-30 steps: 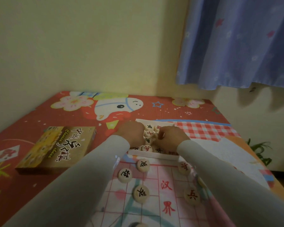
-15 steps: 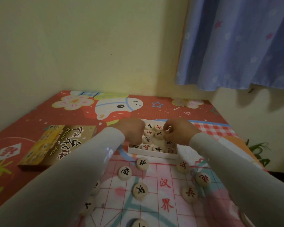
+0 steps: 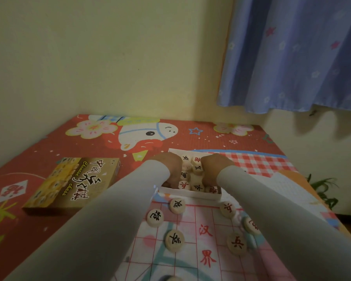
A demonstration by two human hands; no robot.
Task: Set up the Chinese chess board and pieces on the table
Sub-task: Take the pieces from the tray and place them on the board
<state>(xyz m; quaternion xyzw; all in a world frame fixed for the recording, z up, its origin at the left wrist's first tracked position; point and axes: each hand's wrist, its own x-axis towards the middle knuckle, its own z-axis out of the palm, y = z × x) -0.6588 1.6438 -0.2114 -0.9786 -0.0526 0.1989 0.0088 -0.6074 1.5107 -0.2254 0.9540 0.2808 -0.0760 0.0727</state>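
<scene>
Table (image 3: 49, 142) with the red cartoon cover carries everything; blue curtain (image 3: 296, 53) upper right, irrelevant. Board sheet (image 3: 190, 246) is laid flat at the near edge, grid and red river characters showing. Printed game box (image 3: 73, 183) sits to the left, well apart from the board. White tray (image 3: 190, 194) sits just beyond the board's far edge, with a good number of pieces lying in it. Both sleeved arms reach into the tray. Left hand (image 3: 167, 169) is curled knuckles-up over the tray's left side, right hand (image 3: 215, 169) curled the same way over the right side; fingertips are hidden under the knuckles, so can't tell whether either is pinching a piece or just closing on one. A handful of discs are already on the board: black-character piece (image 3: 175, 240), red-character piece (image 3: 236, 243), a few more near the far edge, none clearly on intersections. Judgement: early, mostly unloading. To do this step well: pinch one disc per hand by its rim, lift straight up so neighbours don't get dragged out, keep the face up to read colour and rank, then place directly on its home intersection instead of dumping loose. Sort red to one side, black to the other while pulling. Avoid sleeves sweeping the discs already down.
</scene>
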